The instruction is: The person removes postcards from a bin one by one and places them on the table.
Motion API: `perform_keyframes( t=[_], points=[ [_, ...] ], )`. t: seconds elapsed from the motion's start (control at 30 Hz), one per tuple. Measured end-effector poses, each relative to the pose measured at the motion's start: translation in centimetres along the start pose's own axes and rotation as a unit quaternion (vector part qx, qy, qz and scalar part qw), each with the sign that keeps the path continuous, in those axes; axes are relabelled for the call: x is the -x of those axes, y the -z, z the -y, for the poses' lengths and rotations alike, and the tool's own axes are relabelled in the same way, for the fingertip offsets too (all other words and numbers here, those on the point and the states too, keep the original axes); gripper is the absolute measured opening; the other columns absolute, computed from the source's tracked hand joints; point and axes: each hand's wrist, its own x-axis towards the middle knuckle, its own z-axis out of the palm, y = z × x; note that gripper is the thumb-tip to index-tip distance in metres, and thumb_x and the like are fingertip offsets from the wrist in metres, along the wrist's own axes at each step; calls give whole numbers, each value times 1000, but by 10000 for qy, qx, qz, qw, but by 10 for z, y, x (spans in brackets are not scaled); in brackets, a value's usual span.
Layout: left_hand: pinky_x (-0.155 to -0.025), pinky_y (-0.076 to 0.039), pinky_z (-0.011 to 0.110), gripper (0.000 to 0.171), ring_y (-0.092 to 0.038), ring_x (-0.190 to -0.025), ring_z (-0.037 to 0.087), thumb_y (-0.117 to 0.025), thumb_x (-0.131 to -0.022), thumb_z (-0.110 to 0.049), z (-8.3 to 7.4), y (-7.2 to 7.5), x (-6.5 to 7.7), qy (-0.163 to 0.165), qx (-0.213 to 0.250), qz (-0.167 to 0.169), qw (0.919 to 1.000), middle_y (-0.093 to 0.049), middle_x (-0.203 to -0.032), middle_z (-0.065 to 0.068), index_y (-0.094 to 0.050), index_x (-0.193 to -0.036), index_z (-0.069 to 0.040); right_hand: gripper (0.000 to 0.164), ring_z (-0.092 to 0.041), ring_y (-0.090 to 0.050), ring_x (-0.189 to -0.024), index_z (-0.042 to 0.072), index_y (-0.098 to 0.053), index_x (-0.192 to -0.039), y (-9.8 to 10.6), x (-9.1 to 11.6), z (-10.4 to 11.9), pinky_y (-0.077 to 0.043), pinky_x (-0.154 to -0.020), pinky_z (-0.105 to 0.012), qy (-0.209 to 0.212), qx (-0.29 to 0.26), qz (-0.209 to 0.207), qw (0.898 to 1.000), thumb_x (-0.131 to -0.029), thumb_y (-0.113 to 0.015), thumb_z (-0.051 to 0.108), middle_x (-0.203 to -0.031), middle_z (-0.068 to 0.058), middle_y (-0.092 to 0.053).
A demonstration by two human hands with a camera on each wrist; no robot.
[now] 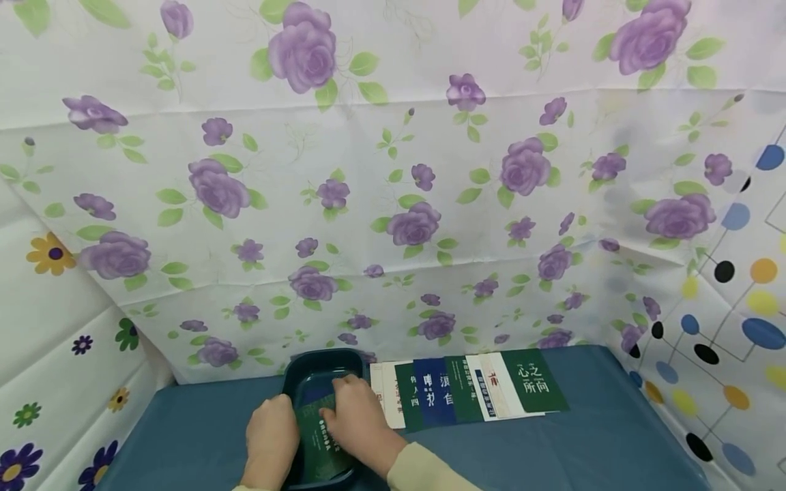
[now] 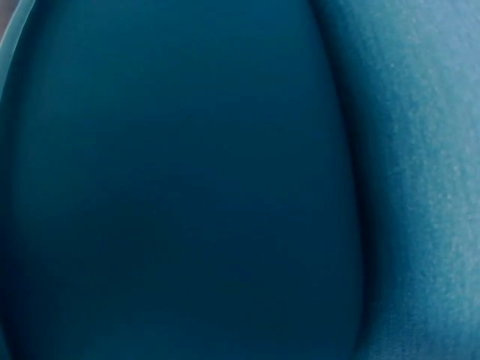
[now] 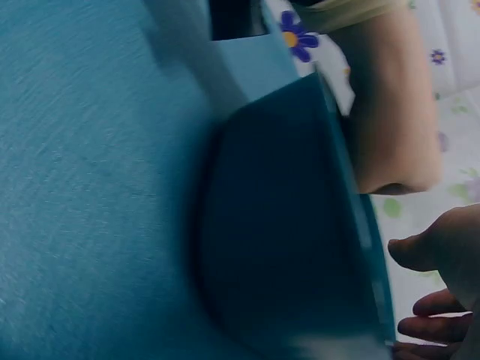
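A deep dark teal plastic tray (image 1: 290, 382) stands on the table, its long side running away from me. My left hand (image 1: 270, 436) grips its left rim with curled fingers; in the right wrist view, that left hand (image 3: 397, 142) sits over the tray wall (image 3: 277, 217). Inside the tray lies a green card (image 1: 325, 447) with white printed characters. Over the card is my right hand (image 1: 362, 419), its thumb overlapping the card's upper part. In the right wrist view, the right hand's thumb and fingers (image 3: 439, 328) are apart with nothing visible between them. The left wrist view shows only the tray side (image 2: 187, 180).
Right of the tray, a row of overlapping printed cards (image 1: 469, 389), green, blue and white, lies along the back of the blue table (image 1: 522, 457). Behind rises a flowered cloth wall (image 1: 368, 204), with patterned side walls at left and right.
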Motion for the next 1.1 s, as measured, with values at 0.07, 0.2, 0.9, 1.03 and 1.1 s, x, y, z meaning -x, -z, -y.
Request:
perform_keyframes(
  t=[0.07, 0.2, 0.9, 1.03, 1.1],
  points=[
    [-49, -46, 42, 5, -58, -60, 28, -59, -82, 3, 1, -1, 0, -58, -2, -47, 10000, -60, -75, 15, -62, -85, 1, 50, -17, -54, -103, 10, -58, -121, -7, -1, 2, -45, -80, -29, -23, 212, 140, 9997, -84, -65, 43, -114, -4, -57],
    [-48, -46, 41, 5, -57, -58, 27, -58, -83, 2, 2, -1, -1, -53, 18, -47, 10000, -59, -73, 14, -62, -82, -1, 45, -20, -54, -102, 8, -60, -115, -20, -1, 7, -45, -80, -30, 71, 710, 409, 9966, -84, -66, 39, -109, -6, -57],
    [-50, -47, 44, 5, -58, -62, 30, -59, -82, -1, 2, 0, -3, 73, 75, 138, 9999, -60, -74, 14, -63, -84, -2, 96, -39, -50, -111, -1, -48, -131, -53, -2, 22, -49, -72, -32, -1102, 1811, 1322, 9683, -67, -65, 69, -131, -24, -45],
    [-51, -47, 44, 5, -59, -63, 30, -60, -82, -1, 2, 0, -2, 92, 76, 176, 9998, -60, -74, 15, -63, -84, -2, 96, -36, -51, -108, 3, -48, -131, -54, -3, 22, -48, -74, -34, -1096, 1769, 1366, 9685, -66, -65, 71, -125, -22, -49],
    [-50, -47, 43, 5, -58, -61, 29, -60, -82, -1, 2, 1, -1, 79, 57, 199, 9998, -60, -73, 14, -63, -84, -2, 94, -34, -51, -106, 5, -49, -130, -54, -3, 22, -48, -75, -35, -1094, 1658, 1352, 9707, -65, -66, 70, -121, -20, -51]
  ],
)
